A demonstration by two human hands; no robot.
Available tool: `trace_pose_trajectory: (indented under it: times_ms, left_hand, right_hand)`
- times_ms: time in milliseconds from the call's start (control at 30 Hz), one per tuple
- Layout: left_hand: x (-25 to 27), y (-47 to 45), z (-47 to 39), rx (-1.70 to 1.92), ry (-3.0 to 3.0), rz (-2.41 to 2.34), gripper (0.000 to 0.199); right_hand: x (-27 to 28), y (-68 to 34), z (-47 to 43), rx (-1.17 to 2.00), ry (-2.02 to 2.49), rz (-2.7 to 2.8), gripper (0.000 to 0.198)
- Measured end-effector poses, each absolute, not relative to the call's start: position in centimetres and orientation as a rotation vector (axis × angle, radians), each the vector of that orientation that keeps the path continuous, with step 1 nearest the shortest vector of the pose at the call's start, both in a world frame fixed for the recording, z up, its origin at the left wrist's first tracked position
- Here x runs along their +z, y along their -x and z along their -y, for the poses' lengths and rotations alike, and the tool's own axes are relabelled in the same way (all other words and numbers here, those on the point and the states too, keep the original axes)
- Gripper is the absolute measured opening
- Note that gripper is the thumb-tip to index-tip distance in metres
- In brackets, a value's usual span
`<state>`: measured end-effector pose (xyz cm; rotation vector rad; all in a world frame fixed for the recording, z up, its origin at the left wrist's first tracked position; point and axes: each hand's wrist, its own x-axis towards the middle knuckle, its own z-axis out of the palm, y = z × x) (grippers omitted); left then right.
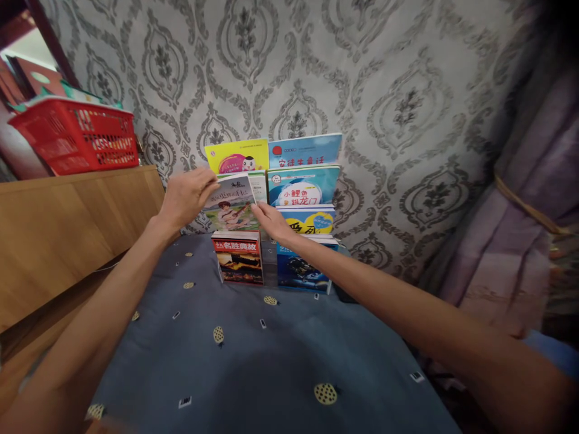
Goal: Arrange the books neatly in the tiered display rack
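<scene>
Both my hands hold one book, whose cover shows a seated figure with a guitar. My left hand grips its upper left edge, and my right hand pinches its right edge. Behind it stand a yellow book and, partly covered, a pale book. Below it is a red and black book in a low rack. To the right, a light blue book, a teal book, a blue and yellow book and a dark blue book rise in tiers.
The rack rests on a dark blue patterned cloth against a grey patterned wall. At left, a red basket sits on a wooden cabinet. A tied purple curtain hangs at right.
</scene>
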<state>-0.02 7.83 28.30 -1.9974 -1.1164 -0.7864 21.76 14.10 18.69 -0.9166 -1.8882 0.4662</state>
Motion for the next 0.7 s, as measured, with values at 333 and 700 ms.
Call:
trace_pose_trajectory:
  times_ms: [333,700]
  left_hand:
    - [28.0,-0.2,-8.2,-0.755,2.06,1.113,0.028]
    - [26.3,-1.2,-8.6,-0.694,2.048,1.075,0.027]
  right_hand:
    - [17.8,-21.7,-11.7,0.276,0.978,1.913,0.039]
    - [4.8,-21.0,-1.3,0.307,0.645,1.897,0.037]
